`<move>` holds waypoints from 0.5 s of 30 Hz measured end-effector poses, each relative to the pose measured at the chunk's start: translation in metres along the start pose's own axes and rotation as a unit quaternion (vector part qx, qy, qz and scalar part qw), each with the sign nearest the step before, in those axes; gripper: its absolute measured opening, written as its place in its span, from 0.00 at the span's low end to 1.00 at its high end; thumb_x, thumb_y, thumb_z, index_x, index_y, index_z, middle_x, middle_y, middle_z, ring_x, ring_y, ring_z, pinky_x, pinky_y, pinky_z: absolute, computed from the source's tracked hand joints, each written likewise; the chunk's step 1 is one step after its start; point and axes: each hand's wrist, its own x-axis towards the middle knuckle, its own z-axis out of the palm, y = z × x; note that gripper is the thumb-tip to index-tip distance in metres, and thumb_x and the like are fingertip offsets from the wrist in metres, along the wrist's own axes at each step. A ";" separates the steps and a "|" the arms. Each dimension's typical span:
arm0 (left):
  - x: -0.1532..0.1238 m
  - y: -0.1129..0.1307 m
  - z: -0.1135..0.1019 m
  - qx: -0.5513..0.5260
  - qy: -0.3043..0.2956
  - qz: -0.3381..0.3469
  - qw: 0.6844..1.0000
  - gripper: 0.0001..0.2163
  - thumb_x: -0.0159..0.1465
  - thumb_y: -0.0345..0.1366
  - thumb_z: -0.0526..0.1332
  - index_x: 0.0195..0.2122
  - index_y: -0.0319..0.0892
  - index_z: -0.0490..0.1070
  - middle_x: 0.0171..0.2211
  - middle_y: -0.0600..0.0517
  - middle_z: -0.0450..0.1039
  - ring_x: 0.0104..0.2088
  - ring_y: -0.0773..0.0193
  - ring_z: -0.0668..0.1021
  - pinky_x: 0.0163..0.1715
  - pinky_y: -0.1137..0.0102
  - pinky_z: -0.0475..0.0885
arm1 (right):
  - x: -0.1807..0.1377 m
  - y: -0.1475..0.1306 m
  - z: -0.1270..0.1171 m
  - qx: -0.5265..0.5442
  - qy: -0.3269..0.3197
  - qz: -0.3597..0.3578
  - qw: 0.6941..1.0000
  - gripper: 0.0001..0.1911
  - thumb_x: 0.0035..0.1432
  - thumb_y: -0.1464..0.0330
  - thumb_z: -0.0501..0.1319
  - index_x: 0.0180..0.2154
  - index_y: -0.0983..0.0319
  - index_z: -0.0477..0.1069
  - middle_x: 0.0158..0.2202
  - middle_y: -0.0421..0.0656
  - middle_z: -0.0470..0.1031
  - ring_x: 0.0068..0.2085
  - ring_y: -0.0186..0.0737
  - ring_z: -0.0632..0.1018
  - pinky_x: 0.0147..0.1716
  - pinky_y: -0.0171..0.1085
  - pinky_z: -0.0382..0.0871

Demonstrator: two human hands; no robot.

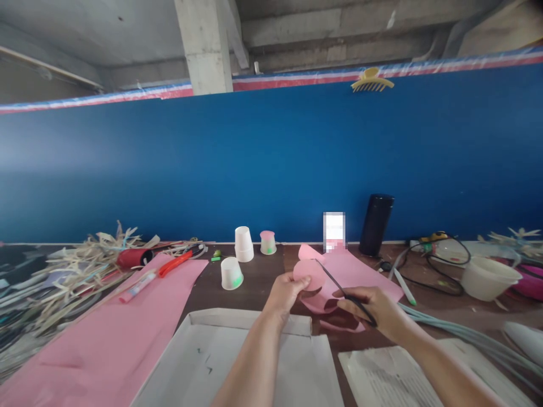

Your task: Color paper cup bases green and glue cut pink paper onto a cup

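Note:
My left hand (291, 293) pinches the lower edge of a rounded piece of pink paper (309, 270) between thumb and fingers. In my right hand (368, 308) is a dark pair of scissors (337, 284), its slim blades pointing up and left along the right edge of that piece. Behind them lies a larger sheet of pink paper (358, 272) with curved cut edges. A thin curved pink scrap (339, 327) rests below the right fingers. How the handles sit in my fingers is partly hidden.
White paper cups (231, 275) stand left of my hands, one topped with pink (267, 243). A black bottle (376, 225) stands by the blue partition (271, 152). A white box lid (237, 367) and printed paper (382, 370) lie nearer. Pink paper (106, 339) covers the left side.

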 end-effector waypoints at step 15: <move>0.004 -0.006 -0.002 -0.028 0.011 -0.003 1.000 0.16 0.49 0.42 0.68 0.34 0.35 0.76 0.30 0.45 0.76 0.29 0.61 0.76 0.32 0.68 0.69 | 0.008 0.010 -0.003 -0.015 0.079 -0.022 0.997 0.28 0.46 0.52 0.63 0.43 0.67 0.72 0.17 0.37 0.67 0.20 0.35 0.68 0.22 0.36 0.63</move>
